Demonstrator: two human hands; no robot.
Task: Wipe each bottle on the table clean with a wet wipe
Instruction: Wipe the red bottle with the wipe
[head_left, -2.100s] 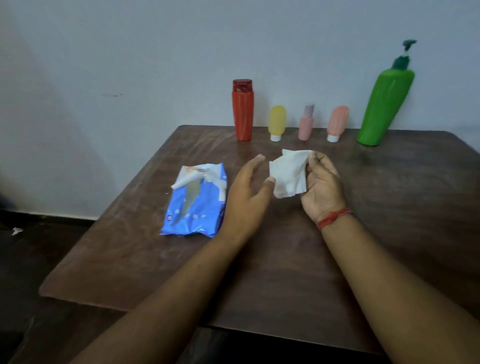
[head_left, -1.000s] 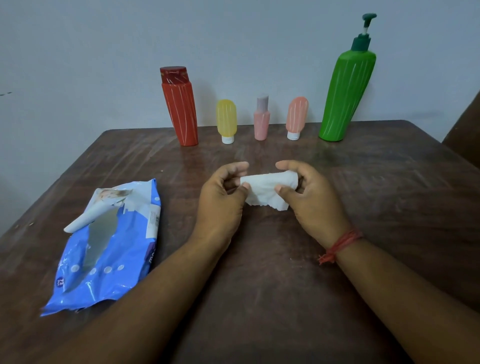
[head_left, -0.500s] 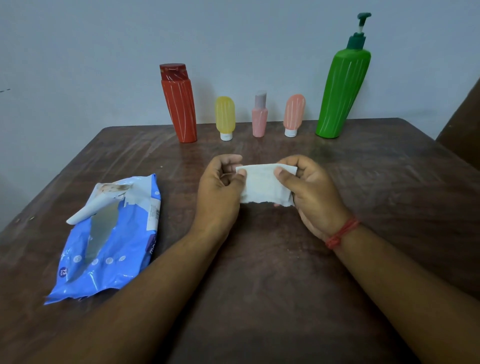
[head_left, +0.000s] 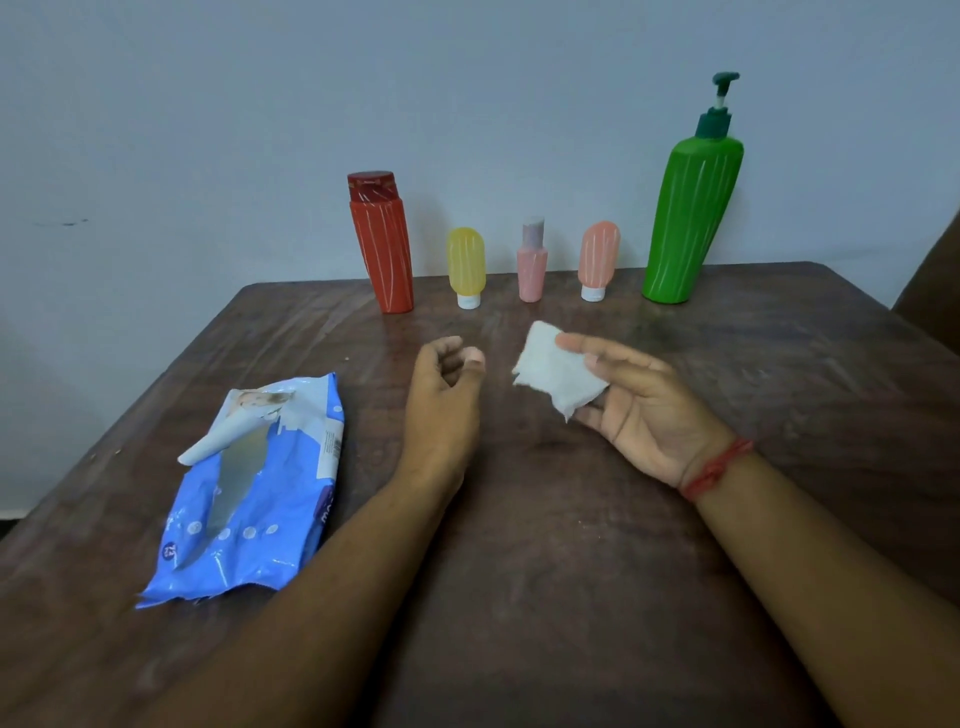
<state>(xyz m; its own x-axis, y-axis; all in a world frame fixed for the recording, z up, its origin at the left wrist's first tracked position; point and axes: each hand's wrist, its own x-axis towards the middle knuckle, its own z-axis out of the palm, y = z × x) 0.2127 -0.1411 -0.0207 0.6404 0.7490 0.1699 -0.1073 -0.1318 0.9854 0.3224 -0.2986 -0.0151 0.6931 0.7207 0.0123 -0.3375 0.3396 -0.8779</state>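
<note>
Right hand (head_left: 644, 410) has the folded wet wipe (head_left: 558, 375) pinned under its thumb mid-frame, left hand (head_left: 444, 400) loosely curled with nothing in its grip, probably free to grab one of five bottles lined along the bench's (head_left: 571, 545) far edge, red bottle (head_left: 382, 244) through green pump bottle (head_left: 691, 208).

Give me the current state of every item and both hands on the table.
red bottle: upright, cap on
yellow bottle: standing on its cap
pink bottle: upright
peach bottle: standing on its cap
green pump bottle: upright
wet wipe: folded, held in right hand
left hand: empty, fingers loosely curled
wipes pack: lying flat, flap peeled open
</note>
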